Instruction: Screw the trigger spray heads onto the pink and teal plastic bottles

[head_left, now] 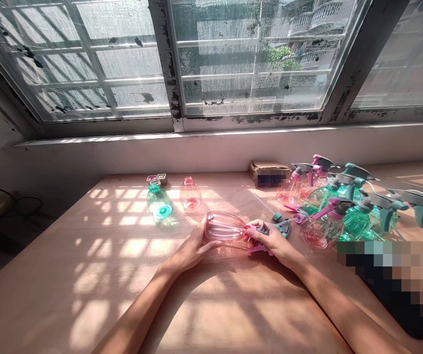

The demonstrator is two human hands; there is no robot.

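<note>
A clear pink bottle [226,227] is held on its side above the table, its neck pointing right. My left hand [196,248] grips its base end, thumb along the near side. My right hand [272,241] closes its fingers at the bottle's neck. Just by these fingers are pink and grey spray trigger parts [259,248]; whether the hand touches them I cannot tell. Behind the right hand lies a teal and grey spray head [282,225]. Farther back stand an open-necked green bottle [159,202] and another pink bottle [190,195].
Several pink and green spray bottles [322,228] with trigger heads crowd the right side. A brown cardboard box [269,173] sits by the wall. Small square items [157,179] lie behind the green bottle. A barred window [251,64] rises beyond the wooden table [97,295]. Pixelation covers the lower right.
</note>
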